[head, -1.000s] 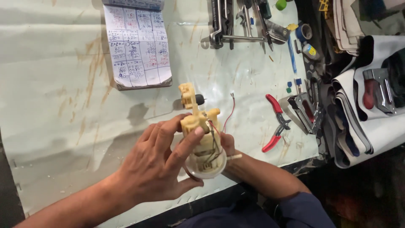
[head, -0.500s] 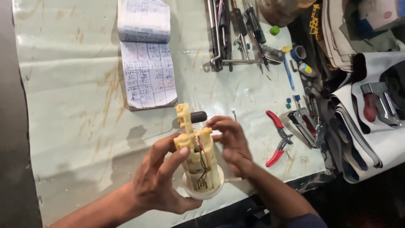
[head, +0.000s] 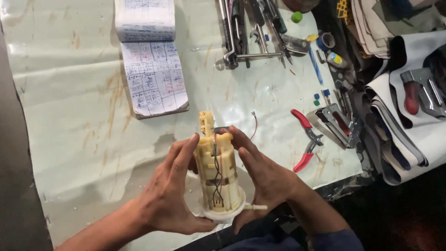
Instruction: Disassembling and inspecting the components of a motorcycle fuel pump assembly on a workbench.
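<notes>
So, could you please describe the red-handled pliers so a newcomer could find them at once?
Start at the pale sheet-covered table. Right of the right hand, near the table's front-right edge, lie the pliers. Their two red handles distinguish them from the grey metal tools farther back.

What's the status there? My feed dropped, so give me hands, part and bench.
Left hand and right hand clasp cream plastic pump assembly, one on each side. Red-handled pliers lie apart on the bench.
</notes>
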